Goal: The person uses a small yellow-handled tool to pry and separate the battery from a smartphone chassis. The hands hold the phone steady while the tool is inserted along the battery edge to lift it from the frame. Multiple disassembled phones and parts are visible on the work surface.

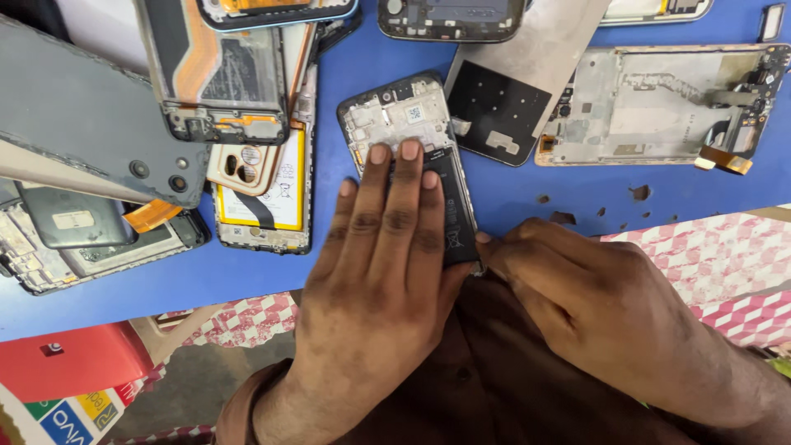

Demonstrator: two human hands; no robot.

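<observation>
Your left hand [383,272] lay flat on the opened phone [409,156], fingers spread and pressing down on its black battery [456,218] rather than closed around anything. The phone sat on the blue bench [511,206] with its long axis running away from you, tilted a little leftward at the far end, circuit board farthest out. Your right hand [593,301] came in from the right, its fingertips [486,243] pinched together at the phone's near right corner (whether on the frame edge, the battery or some thin tool, I could not tell). So the working point lay just beside the right grip, under the heel side of the left. Your left palm hid most of the phone's lower half, and the near end of the frame was lost against your dark shirt.
</observation>
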